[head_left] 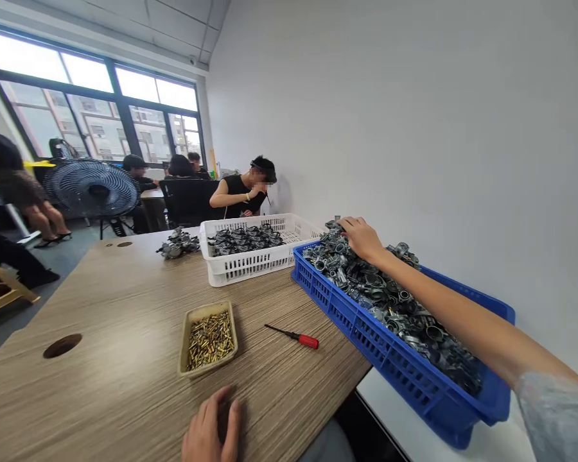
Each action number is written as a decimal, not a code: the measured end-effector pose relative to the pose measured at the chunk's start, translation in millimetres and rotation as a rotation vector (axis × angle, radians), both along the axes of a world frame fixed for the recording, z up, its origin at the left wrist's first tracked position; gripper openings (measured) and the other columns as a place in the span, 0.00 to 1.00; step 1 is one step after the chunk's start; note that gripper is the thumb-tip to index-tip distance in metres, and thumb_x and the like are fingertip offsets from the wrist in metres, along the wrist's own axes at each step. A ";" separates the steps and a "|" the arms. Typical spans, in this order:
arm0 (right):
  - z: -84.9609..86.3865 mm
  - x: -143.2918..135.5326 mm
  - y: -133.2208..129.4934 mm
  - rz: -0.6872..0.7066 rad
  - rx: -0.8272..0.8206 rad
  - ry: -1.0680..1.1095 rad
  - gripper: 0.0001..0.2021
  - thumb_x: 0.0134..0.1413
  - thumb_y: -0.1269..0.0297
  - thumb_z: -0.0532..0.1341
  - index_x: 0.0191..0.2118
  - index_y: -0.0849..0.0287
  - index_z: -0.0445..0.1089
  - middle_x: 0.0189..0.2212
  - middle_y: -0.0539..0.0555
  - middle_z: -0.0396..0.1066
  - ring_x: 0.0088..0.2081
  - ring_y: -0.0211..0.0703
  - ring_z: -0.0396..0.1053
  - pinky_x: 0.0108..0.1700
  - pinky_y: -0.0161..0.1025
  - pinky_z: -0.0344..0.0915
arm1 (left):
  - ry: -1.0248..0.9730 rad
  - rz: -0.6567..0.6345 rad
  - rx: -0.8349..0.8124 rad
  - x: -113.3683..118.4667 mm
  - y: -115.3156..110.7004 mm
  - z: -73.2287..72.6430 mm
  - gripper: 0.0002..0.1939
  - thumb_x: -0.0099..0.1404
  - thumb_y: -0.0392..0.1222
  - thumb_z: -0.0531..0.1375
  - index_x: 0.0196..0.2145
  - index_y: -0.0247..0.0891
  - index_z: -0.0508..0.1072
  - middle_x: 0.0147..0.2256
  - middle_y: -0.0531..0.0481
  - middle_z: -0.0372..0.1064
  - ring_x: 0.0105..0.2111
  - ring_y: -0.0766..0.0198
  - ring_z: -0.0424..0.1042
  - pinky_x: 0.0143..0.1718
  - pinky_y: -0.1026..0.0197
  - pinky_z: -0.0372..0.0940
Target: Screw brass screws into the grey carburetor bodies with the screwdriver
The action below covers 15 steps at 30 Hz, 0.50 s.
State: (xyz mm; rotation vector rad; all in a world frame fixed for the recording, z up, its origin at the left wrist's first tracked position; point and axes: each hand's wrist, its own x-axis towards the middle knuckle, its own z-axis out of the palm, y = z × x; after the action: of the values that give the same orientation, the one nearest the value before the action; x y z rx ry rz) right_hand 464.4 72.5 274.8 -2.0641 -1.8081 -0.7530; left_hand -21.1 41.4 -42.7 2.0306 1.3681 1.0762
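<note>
My right hand [361, 237] reaches over the far end of a blue basket [366, 328] heaped with grey metal parts [373, 279]. Its fingers bend down onto a part at the top of the heap; whether they grip it is hard to tell. Low in the view, my left hand [212, 427] rests on the wooden table [125, 308], thumb and fingers apart, holding nothing. Just beyond it is a beige tray [183, 340] of small brass-coloured pieces [210, 340]. A screwdriver with a red handle [308, 341] lies between the tray and the blue basket.
A white basket [250, 268] with dark metal parts stands at the table's far side, beside a small pile of parts [177, 244]. Behind it sits a person [243, 192]. A fan [94, 187] and other people are at the left. A wall borders the right.
</note>
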 end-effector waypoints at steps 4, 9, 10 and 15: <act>-23.2 -70.9 -24.4 0.232 -0.060 -0.035 0.23 0.70 0.72 0.55 0.67 0.54 0.67 0.63 0.60 0.70 0.60 0.60 0.66 0.64 0.55 0.66 | -0.147 0.042 0.054 11.9 -16.1 23.9 0.23 0.72 0.61 0.56 0.50 0.42 0.78 0.49 0.40 0.80 0.51 0.45 0.79 0.57 0.40 0.72; -98.8 -160.3 -53.8 0.617 -0.253 0.072 0.28 0.63 0.76 0.61 0.66 0.47 0.68 0.61 0.56 0.72 0.59 0.55 0.69 0.63 0.51 0.68 | -0.222 0.049 0.074 18.3 -33.0 49.4 0.17 0.73 0.52 0.58 0.53 0.40 0.74 0.51 0.39 0.76 0.53 0.48 0.76 0.59 0.43 0.70; -115.9 -176.9 -59.5 0.671 -0.294 0.091 0.29 0.62 0.78 0.61 0.65 0.47 0.69 0.60 0.55 0.73 0.59 0.54 0.70 0.63 0.50 0.69 | -0.219 0.038 0.083 18.7 -34.9 51.1 0.18 0.72 0.50 0.61 0.55 0.40 0.73 0.53 0.39 0.75 0.55 0.48 0.75 0.61 0.44 0.69; -189.3 -239.2 -85.0 0.816 -0.353 0.160 0.33 0.59 0.83 0.57 0.65 0.50 0.69 0.60 0.56 0.73 0.59 0.53 0.70 0.61 0.52 0.72 | -0.208 0.012 0.106 20.1 -38.3 47.9 0.39 0.63 0.45 0.70 0.68 0.39 0.62 0.61 0.37 0.68 0.62 0.46 0.68 0.67 0.41 0.62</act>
State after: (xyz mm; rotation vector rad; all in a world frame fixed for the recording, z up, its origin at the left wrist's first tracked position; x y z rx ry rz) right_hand 225.2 -12.6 85.6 -1.2642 -2.5156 -0.0421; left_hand -1.1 3.1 5.2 1.9219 1.2424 1.3499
